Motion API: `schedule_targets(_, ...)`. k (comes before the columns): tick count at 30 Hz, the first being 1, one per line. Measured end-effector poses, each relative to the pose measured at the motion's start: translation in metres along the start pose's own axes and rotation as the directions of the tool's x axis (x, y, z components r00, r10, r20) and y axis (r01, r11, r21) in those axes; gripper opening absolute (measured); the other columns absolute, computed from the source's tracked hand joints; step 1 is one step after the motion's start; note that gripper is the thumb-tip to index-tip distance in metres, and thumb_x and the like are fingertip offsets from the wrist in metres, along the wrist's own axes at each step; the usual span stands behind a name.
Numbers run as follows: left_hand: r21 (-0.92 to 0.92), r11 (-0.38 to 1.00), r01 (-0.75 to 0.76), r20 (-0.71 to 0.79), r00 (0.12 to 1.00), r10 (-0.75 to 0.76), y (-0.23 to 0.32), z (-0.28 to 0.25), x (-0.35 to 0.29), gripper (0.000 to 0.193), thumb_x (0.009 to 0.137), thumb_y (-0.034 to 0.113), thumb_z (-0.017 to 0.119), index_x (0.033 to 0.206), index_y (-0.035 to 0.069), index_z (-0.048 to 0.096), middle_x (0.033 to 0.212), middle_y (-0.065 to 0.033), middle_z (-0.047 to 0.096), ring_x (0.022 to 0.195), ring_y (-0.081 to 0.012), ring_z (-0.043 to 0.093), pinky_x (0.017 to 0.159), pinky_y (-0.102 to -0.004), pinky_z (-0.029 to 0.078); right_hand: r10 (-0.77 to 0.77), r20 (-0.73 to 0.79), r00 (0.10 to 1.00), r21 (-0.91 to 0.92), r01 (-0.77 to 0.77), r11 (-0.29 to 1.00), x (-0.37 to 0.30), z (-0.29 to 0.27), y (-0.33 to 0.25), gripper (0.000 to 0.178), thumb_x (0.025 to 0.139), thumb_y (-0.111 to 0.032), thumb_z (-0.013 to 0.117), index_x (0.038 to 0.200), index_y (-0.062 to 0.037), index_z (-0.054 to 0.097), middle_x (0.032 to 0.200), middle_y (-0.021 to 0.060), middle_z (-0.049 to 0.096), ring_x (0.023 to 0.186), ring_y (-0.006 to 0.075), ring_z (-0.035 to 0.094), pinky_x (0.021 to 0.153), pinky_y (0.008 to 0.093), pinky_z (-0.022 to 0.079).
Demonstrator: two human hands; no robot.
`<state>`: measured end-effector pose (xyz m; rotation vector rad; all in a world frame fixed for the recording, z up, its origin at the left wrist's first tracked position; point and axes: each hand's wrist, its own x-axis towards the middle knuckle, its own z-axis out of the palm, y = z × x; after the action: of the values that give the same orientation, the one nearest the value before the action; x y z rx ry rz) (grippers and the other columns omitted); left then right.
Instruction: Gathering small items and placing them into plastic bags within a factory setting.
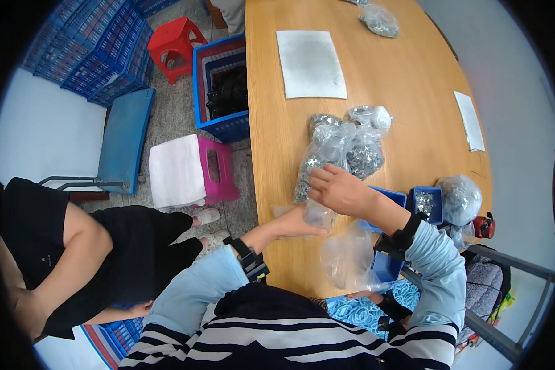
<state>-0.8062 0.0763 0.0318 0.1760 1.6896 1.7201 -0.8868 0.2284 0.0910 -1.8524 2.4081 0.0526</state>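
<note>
My left hand (pixel 299 222) is closed around a small clear plastic bag (pixel 319 214) above the near part of the table. Just beyond it, my right hand (pixel 339 190) is held palm down with its fingers bent; its fingertips and thumb are partly hidden, so what it grips does not show. Past the right hand lie clear bags of small silvery metal parts (pixel 365 159), bunched together and partly overlapped by that hand. Under my right forearm a large crumpled clear plastic bag (pixel 346 256) rests near the table's front edge.
A blue bin of metal parts (pixel 427 203) and a big filled plastic bag (pixel 459 198) stand at the right. A white sheet (pixel 311 65) lies farther up the wooden table (pixel 407 86). At the left are a blue crate (pixel 225 126), a pink stool (pixel 219 169) and a person (pixel 74 246).
</note>
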Motion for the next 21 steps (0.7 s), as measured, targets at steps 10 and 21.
schedule_targets(10, 0.895, 0.446, -0.022, -0.252, 0.800, 0.544, 0.031, -0.056, -0.051, 0.025, 0.057, 0.003, 0.063, 0.082, 0.007, 0.063, 0.088, -0.0107, 0.053, 0.078, -0.0286, 0.054, 0.067, -0.0336, 0.043, 0.484, 0.619, 0.619, 0.781, -0.420, -0.462, -0.004, 0.031, -0.147, 0.037, 0.087, -0.037, 0.045, 0.067, -0.0071, 0.050, 0.049, 0.0030, 0.045, 0.039, 0.0152, 0.041, 0.040, 0.0266, 0.030)
schedule_targets(21, -0.192, 0.916, -0.352, -0.041, 0.935, 0.351, 0.151, -0.049, -0.137, 0.008, 0.078, 0.009, 0.062, 0.080, 0.002, 0.060, 0.076, 0.0011, 0.055, 0.069, -0.0062, 0.050, 0.063, -0.0196, 0.041, 0.445, -0.795, 0.413, 0.375, -0.242, 0.895, 0.071, -0.042, -0.134, 0.009, 0.079, -0.015, 0.051, 0.077, -0.0077, 0.048, 0.068, 0.0047, 0.047, 0.061, 0.0193, 0.049, 0.057, 0.0282, 0.038)
